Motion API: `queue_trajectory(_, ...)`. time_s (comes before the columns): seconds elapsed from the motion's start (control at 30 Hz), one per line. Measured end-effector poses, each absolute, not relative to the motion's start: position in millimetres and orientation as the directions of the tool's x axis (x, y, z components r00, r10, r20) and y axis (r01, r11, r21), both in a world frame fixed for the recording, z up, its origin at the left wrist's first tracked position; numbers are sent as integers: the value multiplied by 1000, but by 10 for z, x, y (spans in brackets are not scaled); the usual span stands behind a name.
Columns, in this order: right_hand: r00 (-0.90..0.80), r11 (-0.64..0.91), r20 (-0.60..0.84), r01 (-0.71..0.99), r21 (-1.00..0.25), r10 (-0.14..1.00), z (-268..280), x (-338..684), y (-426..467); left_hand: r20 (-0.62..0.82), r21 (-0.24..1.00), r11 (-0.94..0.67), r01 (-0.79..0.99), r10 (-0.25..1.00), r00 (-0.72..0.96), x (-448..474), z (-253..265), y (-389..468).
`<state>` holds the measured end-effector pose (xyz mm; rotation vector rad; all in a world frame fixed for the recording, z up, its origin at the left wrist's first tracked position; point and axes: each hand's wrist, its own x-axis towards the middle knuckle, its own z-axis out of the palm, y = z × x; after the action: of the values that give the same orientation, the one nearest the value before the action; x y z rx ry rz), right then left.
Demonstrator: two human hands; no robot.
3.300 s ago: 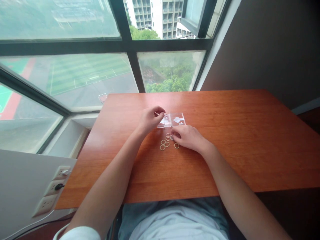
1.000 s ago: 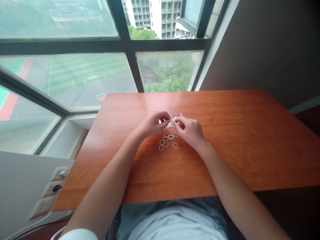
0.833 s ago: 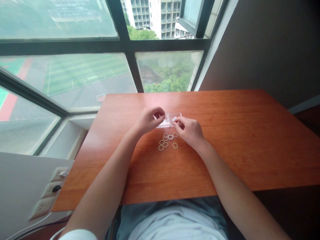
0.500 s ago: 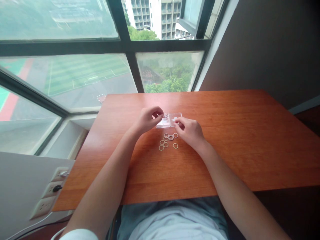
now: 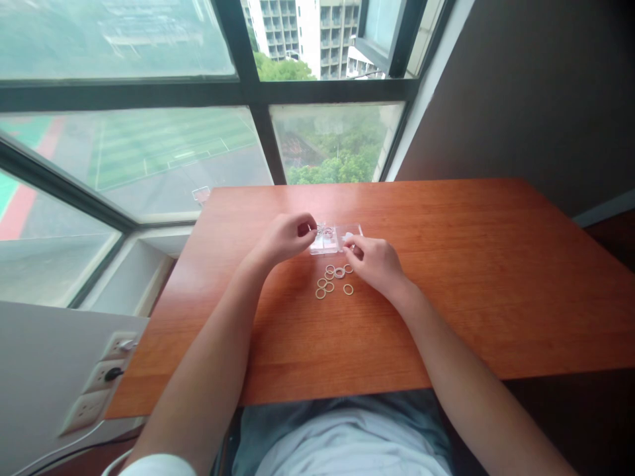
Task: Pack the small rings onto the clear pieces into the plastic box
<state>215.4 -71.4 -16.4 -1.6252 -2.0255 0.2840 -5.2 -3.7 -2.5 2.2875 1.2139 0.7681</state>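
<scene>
A small clear plastic box (image 5: 323, 250) lies on the table with its lid (image 5: 355, 229) folded out to the right. Several thin rings (image 5: 328, 232) are inside its left part. My left hand (image 5: 292, 236) is at the box's left edge, fingertips pinched together; what they hold, if anything, is hidden. Over the near side of the lid, my right hand (image 5: 376, 260) pinches thumb and fingers; a small whitish bit shows by the fingertips, too small to name. Just in front of the box, several pale rings (image 5: 322, 283) are scattered, with a single ring (image 5: 348, 285) apart on the right.
The brown wooden table (image 5: 476, 277) extends far to the right. Behind it are dark-framed windows (image 5: 337, 91). Wall sockets (image 5: 102, 375) with plugs and cables are low on the left.
My left hand has drawn slightly left, uncovering more of the rings in the box. My right hand has shifted a little left and down, staying by the lid.
</scene>
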Motion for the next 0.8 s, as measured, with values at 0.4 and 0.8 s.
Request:
queue_trajectory(0.4,-165,245,211,858,-450,963,-125,2148,-725,293,591,-521,616,850,438,-21,-6,-53)
queue_trajectory(0.8,-192,256,183,853,-455,964,-134,2150,-718,207,557,-531,639,834,512,-6,25,-72)
